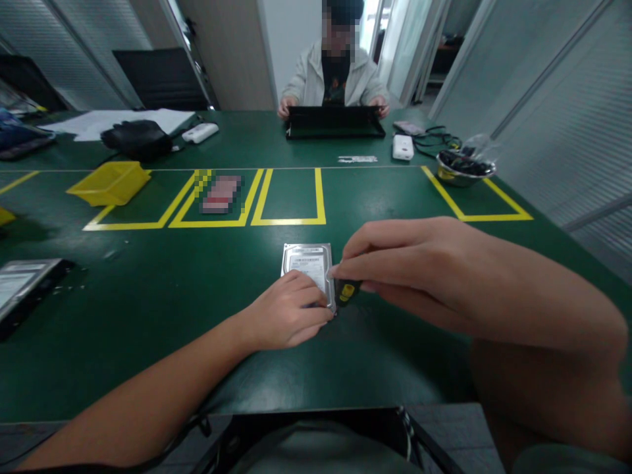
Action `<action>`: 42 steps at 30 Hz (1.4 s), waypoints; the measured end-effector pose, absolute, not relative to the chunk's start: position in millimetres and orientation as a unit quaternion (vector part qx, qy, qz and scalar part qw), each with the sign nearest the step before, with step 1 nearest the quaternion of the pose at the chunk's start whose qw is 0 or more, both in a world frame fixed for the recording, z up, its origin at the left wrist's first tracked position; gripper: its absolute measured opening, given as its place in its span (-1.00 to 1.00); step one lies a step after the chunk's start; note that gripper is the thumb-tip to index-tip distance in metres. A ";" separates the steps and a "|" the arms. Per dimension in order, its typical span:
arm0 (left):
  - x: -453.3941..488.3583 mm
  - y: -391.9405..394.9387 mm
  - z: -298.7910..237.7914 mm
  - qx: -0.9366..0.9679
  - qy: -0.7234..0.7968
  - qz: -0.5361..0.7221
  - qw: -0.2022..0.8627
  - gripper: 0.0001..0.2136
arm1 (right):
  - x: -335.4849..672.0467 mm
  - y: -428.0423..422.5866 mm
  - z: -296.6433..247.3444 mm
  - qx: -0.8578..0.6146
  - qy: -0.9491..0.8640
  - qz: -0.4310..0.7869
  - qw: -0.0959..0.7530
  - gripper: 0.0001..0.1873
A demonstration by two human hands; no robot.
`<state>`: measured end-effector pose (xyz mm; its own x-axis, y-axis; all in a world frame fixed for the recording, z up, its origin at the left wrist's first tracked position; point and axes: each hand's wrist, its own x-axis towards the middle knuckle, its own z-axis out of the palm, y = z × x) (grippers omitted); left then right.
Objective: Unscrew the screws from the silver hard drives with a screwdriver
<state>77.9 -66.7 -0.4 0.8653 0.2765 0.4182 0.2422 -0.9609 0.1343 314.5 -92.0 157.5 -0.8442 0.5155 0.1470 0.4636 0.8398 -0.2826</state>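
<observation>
A silver hard drive (307,253) with a white label lies flat on the green table, in front of me. My left hand (291,309) rests over its near part, fingers curled onto the drive and its right edge. From the right, my right hand (409,266) pinches a short black screwdriver (347,291) with a yellow mark. The screwdriver stands at a tilt right beside the drive's near right corner. Its tip is too small to make out, so I cannot tell whether it touches the drive.
A black-framed drive (29,283) lies at the left. Farther back are a yellow bin (111,184), a blurred pink item (222,194) and yellow tape outlines (289,222). A metal bowl (464,172) holds dark parts at right. Opposite, a person (301,76) holds a black panel (336,123).
</observation>
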 end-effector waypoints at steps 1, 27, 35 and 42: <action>78.2 -66.8 -0.1 0.965 0.136 0.220 0.038 -0.83 | 315.1 -92.1 157.8 -0.263 -0.952 0.116 0.107 -0.74; 80.7 -67.1 -5.4 0.959 0.132 0.245 0.047 -0.83 | 302.2 -92.8 146.8 -0.402 -0.911 -0.059 0.065 -0.64; 80.9 -67.2 -3.6 0.962 0.138 0.232 0.044 -0.85 | 311.5 -95.6 149.9 -0.340 -0.934 0.046 0.096 -0.82; 79.9 -66.5 -4.9 0.960 0.131 0.242 0.051 -0.83 | 314.8 -92.3 152.4 -0.268 -0.951 0.118 0.095 -0.73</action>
